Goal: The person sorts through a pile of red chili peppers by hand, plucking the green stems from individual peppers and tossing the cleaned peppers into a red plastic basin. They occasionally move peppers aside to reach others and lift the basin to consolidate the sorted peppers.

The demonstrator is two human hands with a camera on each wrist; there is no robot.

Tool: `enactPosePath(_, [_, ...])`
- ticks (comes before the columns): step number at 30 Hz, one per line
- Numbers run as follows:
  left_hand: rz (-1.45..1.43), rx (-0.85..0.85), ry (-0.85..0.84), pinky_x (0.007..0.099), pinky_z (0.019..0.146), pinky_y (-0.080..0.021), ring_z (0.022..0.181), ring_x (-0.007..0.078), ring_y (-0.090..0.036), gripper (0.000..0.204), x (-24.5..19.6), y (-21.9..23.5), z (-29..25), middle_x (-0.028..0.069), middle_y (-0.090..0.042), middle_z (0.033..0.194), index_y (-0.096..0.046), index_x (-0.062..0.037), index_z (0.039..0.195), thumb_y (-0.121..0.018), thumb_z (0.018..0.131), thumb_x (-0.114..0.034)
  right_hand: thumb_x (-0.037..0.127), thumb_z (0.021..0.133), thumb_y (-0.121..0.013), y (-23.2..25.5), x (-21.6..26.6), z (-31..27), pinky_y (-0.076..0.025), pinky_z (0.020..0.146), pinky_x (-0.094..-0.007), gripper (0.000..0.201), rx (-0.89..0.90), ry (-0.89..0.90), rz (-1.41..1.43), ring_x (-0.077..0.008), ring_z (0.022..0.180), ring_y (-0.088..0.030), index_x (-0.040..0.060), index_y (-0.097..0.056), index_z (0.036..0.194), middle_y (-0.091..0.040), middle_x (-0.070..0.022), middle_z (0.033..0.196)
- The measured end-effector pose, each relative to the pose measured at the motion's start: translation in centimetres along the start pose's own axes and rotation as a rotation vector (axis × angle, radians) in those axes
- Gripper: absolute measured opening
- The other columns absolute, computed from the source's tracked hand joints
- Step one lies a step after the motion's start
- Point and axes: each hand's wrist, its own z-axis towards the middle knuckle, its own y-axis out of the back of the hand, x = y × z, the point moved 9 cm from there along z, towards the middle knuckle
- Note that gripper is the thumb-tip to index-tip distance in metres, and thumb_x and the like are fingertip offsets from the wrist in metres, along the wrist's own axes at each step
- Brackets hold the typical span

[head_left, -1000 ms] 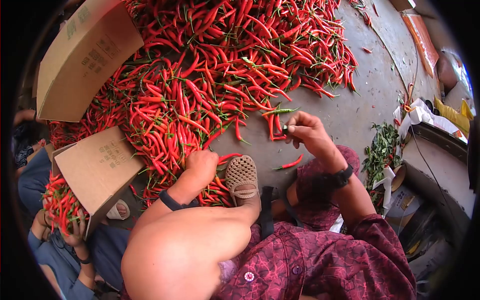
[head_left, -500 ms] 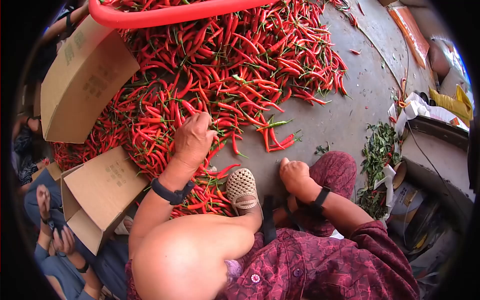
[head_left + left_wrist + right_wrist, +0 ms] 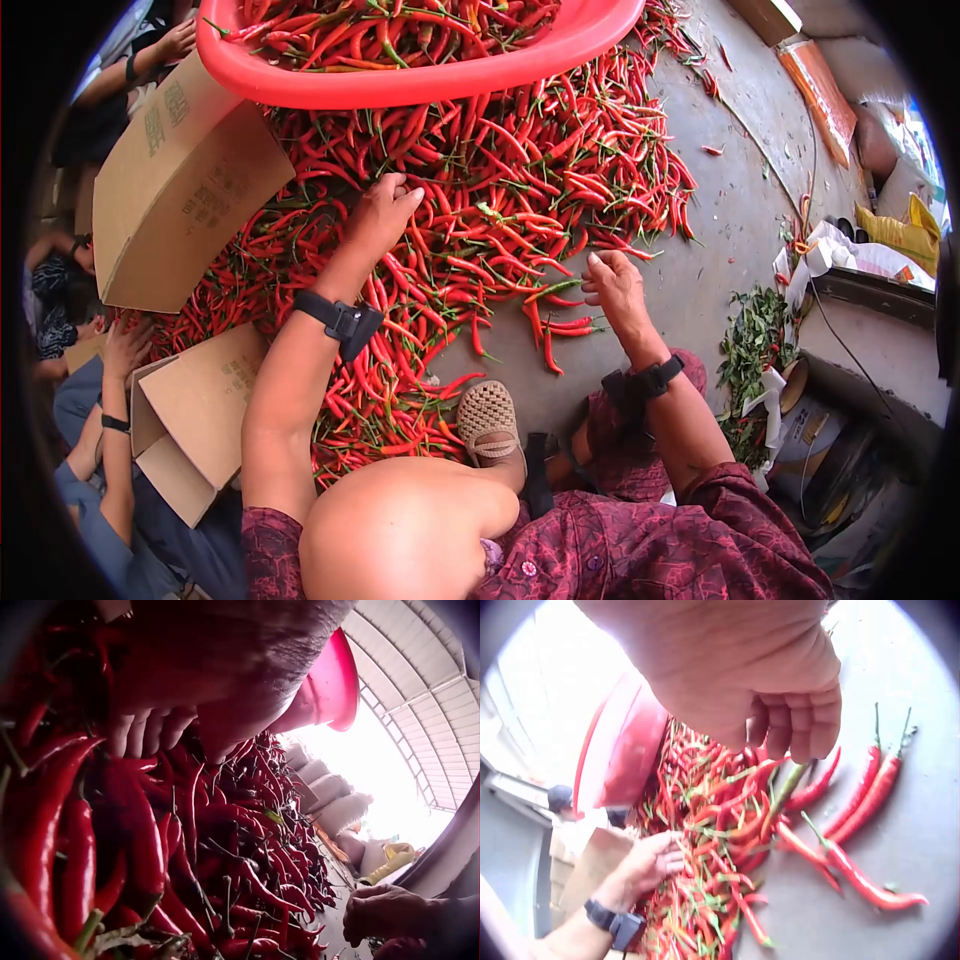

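My left hand (image 3: 383, 215) reaches over the large heap of red chillies (image 3: 420, 270), its loosely bent fingers (image 3: 671, 851) among them in the right wrist view. In the left wrist view, fingertips (image 3: 139, 739) hang right at the chillies. My right hand (image 3: 615, 285) is at the heap's near right edge, fingers loosely curled, with no held thing showing. Beside its fingertips lies a green chilli (image 3: 786, 787), partly overlapped by them in the right wrist view. A few loose red chillies (image 3: 866, 877) lie on the grey floor close by.
A red basin (image 3: 430, 92) holding chillies overhangs the heap's far side. Two cardboard boxes (image 3: 165, 190) stand at left, near other people's arms (image 3: 118, 420). A woven shoe (image 3: 488, 415) borders the heap. Green leaves (image 3: 750, 350) and sacks (image 3: 900, 230) lie at right.
The red basin has come in at the top. My left hand has moved up the heap from beside the shoe. My right hand drew back, then reached forward, without the dark bit it pinched earlier.
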Motion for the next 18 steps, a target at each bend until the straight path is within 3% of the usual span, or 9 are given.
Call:
enactPosePath(1, [0.063, -0.064, -0.041, 0.0382, 0.091, -0.047, 0.108, 0.0314, -0.061, 0.061, -1.4, 0.0, -0.1, 0.0215, -0.063, 0.116, -0.047, 0.0042, 0.130, -0.060, 0.087, -0.038, 0.035, 0.096, -0.055, -0.6, -0.2, 1.5, -0.054, 0.067, -0.0306, 0.038, 0.050, 0.054, 0.011, -0.0190, 0.082, -0.064, 0.0060, -0.052, 0.121, -0.063, -0.0088, 0.101])
enactPosePath(4, [-0.143, 0.096, 0.016, 0.0367, 0.091, -0.046, 0.110, 0.0274, -0.059, 0.064, -3.0, -1.4, -0.1, 0.0205, -0.061, 0.119, -0.045, 0.0035, 0.132, -0.059, 0.089, -0.042, 0.042, 0.096, -0.053, -5.2, 1.0, 2.5, -0.053, 0.081, -0.0390, 0.051, 0.323, -0.080, 0.451, -0.0246, 0.103, -0.061, 0.0100, -0.042, 0.134, -0.057, -0.0116, 0.118])
enactPosePath(5, [-0.444, 0.124, -0.006, 0.0345, 0.094, -0.043, 0.111, 0.0243, -0.056, 0.065, -2.9, -2.1, 0.1, 0.0175, -0.059, 0.122, -0.044, 0.0001, 0.134, -0.057, 0.091, -0.047, 0.044, 0.096, -0.051, -6.3, 1.6, 2.1, -0.050, 0.086, -0.0429, 0.053, 0.355, -0.107, 0.528, -0.0267, 0.108, -0.058, 0.0109, -0.039, 0.136, -0.055, -0.0123, 0.123])
enactPosePath(8, [-0.440, 0.285, 0.256, 0.0576, 0.103, -0.031, 0.135, 0.0320, -0.035, 0.079, -2.4, -2.1, -0.9, 0.0171, -0.034, 0.148, -0.031, -0.0088, 0.145, -0.051, 0.089, -0.061, 0.050, 0.097, -0.045, -7.9, 3.1, 1.9, -0.040, 0.099, -0.0530, 0.058, 0.403, -0.142, 0.727, -0.0320, 0.122, -0.050, 0.0134, -0.032, 0.141, -0.047, -0.0136, 0.135])
enactPosePath(9, [-0.443, 0.298, 0.228, 0.0669, 0.104, -0.020, 0.143, 0.0347, -0.021, 0.086, -1.6, -2.4, -0.3, 0.0155, -0.022, 0.155, -0.025, -0.0118, 0.148, -0.049, 0.087, -0.066, 0.050, 0.098, -0.043, -7.9, 3.3, 2.1, -0.037, 0.101, -0.0555, 0.058, 0.393, -0.127, 0.768, -0.0330, 0.124, -0.047, 0.0139, -0.031, 0.141, -0.045, -0.0134, 0.137])
enactPosePath(10, [-0.468, 0.344, 0.217, 0.0663, 0.105, -0.017, 0.144, 0.0345, -0.016, 0.087, -2.2, -2.6, -0.3, 0.0152, -0.020, 0.156, -0.024, -0.0122, 0.149, -0.049, 0.086, -0.067, 0.051, 0.098, -0.041, -7.9, 3.5, 2.2, -0.033, 0.103, -0.0580, 0.058, 0.383, -0.115, 0.810, -0.0340, 0.127, -0.044, 0.0145, -0.031, 0.142, -0.044, -0.0133, 0.139])
enactPosePath(11, [-0.494, 0.393, 0.205, 0.0657, 0.107, -0.014, 0.145, 0.0342, -0.012, 0.089, -3.0, -3.0, -0.4, 0.0149, -0.017, 0.157, -0.022, -0.0126, 0.150, -0.050, 0.086, -0.068, 0.054, 0.098, -0.040, -8.1, 3.2, 2.9, -0.031, 0.105, -0.0598, 0.060, 0.305, -0.124, 0.742, -0.0353, 0.128, -0.043, 0.0140, -0.029, 0.142, -0.044, -0.0125, 0.139])
enactPosePath(15, [-0.566, 0.490, 0.226, 0.0660, 0.108, -0.005, 0.146, 0.0330, -0.005, 0.101, -4.8, -4.4, 0.0, 0.0141, -0.012, 0.159, -0.013, -0.0099, 0.152, -0.053, 0.082, -0.071, 0.049, 0.100, -0.040, -11.9, 6.3, 3.1, -0.055, 0.084, -0.0476, 0.047, 0.570, -0.037, 0.739, -0.0233, 0.105, -0.062, 0.0125, -0.050, 0.127, -0.061, -0.0061, 0.116])
enactPosePath(18, [-0.563, 0.512, 0.236, 0.0585, 0.112, -0.006, 0.146, 0.0308, -0.007, 0.107, -4.6, -4.8, 1.0, 0.0156, -0.015, 0.158, -0.014, -0.0047, 0.151, -0.057, 0.079, -0.071, 0.050, 0.099, -0.041, -11.4, 7.7, 4.3, -0.055, 0.085, -0.0457, 0.048, 0.524, -0.093, 0.834, -0.0231, 0.098, -0.065, 0.0111, -0.050, 0.126, -0.063, -0.0080, 0.110])
